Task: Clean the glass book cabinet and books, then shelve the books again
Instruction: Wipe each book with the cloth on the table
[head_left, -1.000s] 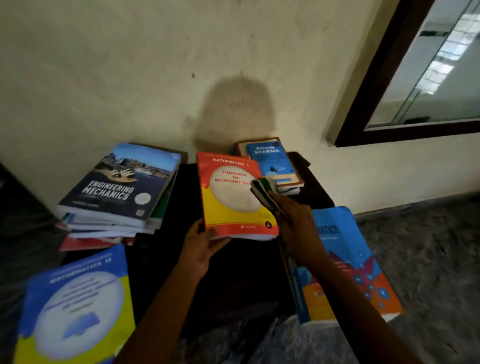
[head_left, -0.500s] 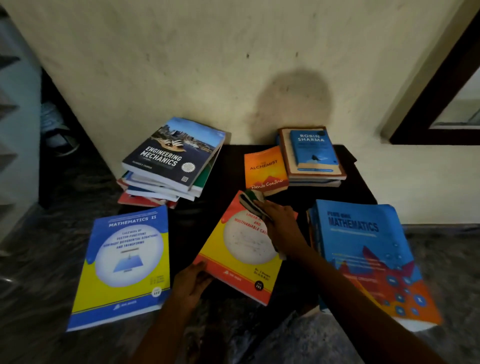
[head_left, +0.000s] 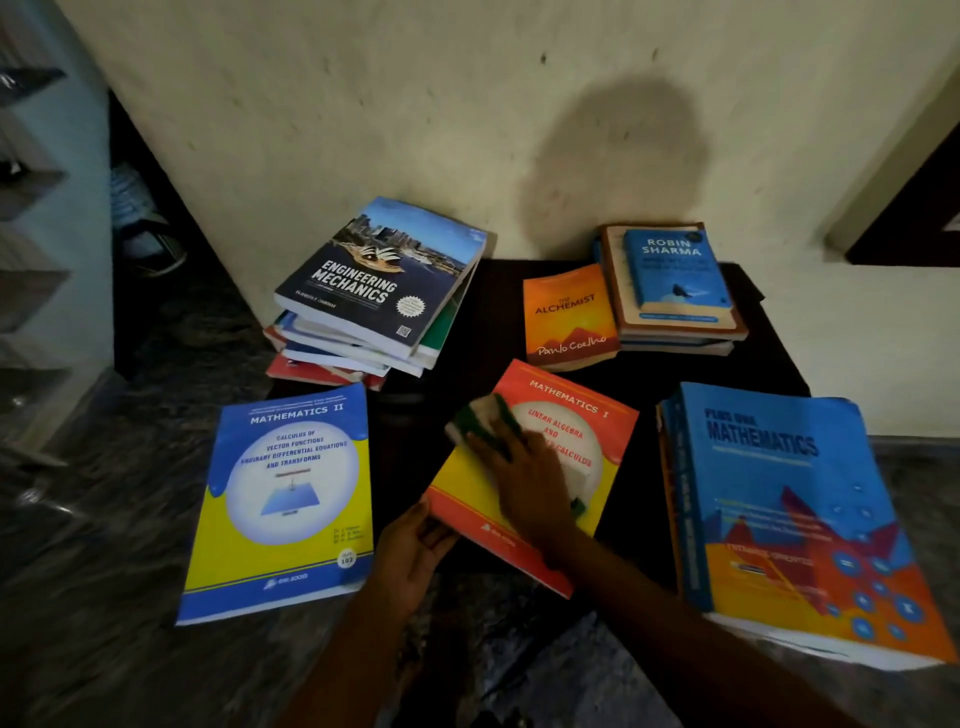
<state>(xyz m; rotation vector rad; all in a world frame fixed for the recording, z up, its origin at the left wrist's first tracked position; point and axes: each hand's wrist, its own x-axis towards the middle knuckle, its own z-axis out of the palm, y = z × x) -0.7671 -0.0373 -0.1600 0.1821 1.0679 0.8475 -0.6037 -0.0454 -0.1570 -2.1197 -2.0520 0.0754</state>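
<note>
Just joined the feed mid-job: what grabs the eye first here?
The red-and-yellow Mathematics I book lies at centre on the dark table. The right hand presses a green-and-white cloth onto its cover while the left hand holds its near corner. Bright covers flank it: the blue-and-yellow Mathematics II book at left and the big blue Plus One Mathematics book at right.

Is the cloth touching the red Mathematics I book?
Touching. The head view shows the right hand pressing the cloth flat onto the Mathematics I book.
</note>
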